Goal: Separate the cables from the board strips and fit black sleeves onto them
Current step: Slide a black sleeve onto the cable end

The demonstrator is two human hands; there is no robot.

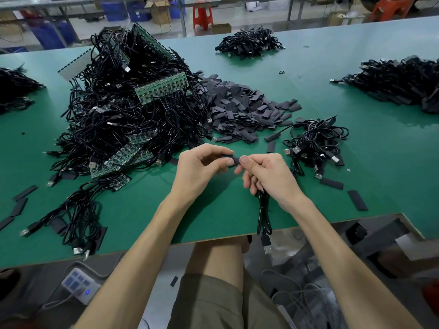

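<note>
Head view: your left hand (199, 167) pinches a flat black sleeve (234, 159) in curled fingers above the green bench (166, 210). Your right hand (266, 176) grips a thin black USB cable (263, 214) that hangs over the bench edge. Print on the green board strips (164, 87) is too small to read.

— Where are the hands?
— Both bare forearms reach forward and angle inward; the left hand (199, 168) and right hand (268, 176) meet nearly fingertip to fingertip.
— What is the left doing?
— Thumb and forefinger pinch a sleeve (234, 158), the other fingers curled beneath.
— And the right?
— Back of the hand up, thumb tip against the sleeve's end, fingers curled round a cable (263, 210) hanging below the fist.
</note>
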